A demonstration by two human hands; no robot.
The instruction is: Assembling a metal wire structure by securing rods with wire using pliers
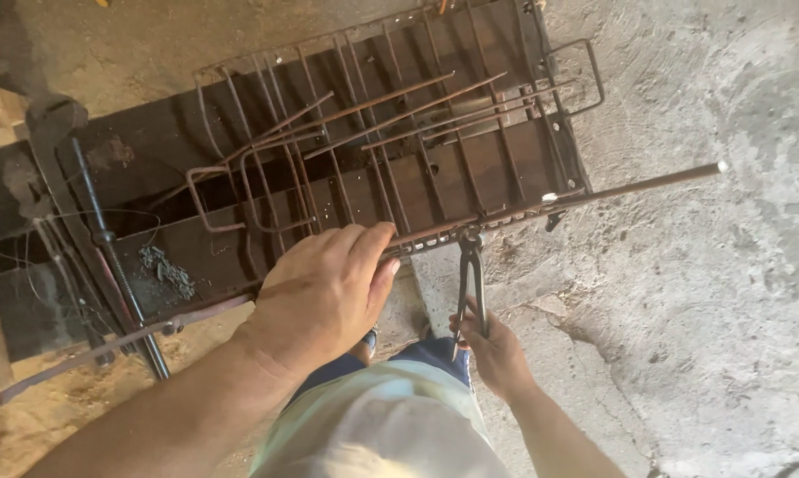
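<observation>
**Ana:** Rusty steel reinforcing bar [594,190], long and round, lies along the near edge of the dark wooden bench [213,252], its free end sticking out toward three o'clock over the grey concrete floor [727,336]. Where are the hands?

**Ben:** Left hand [324,292] lies flat, palm down, fingers spread wide over the bar and the ends of the bent rusty steel stirrups [346,168]; pressing rather than gripping, as far as I can tell. Right hand [497,350] is closed round the handles of the dark metal pincers [470,274], whose head meets the bar at twelve o'clock from that hand.

**Ana:** How far along does it look?

**Ben:** I judge it partly done. Many stirrups already stand in a row along the bar, from the left hand out toward two o'clock. Whether each crossing is wired, I cannot tell; the ties are too small. The pincers sit at one crossing near the middle, so that joint seems in hand, with those toward three o'clock possibly left.

**Ana:** Anything in the way?

**Ben:** Loose thin rods [399,111] lie slantwise across the stirrups. A tangle of thin wire [165,270] sits at nine o'clock from the left hand, beside a dark threaded rod [116,257]. Sawdust covers the ground at eight o'clock.
</observation>
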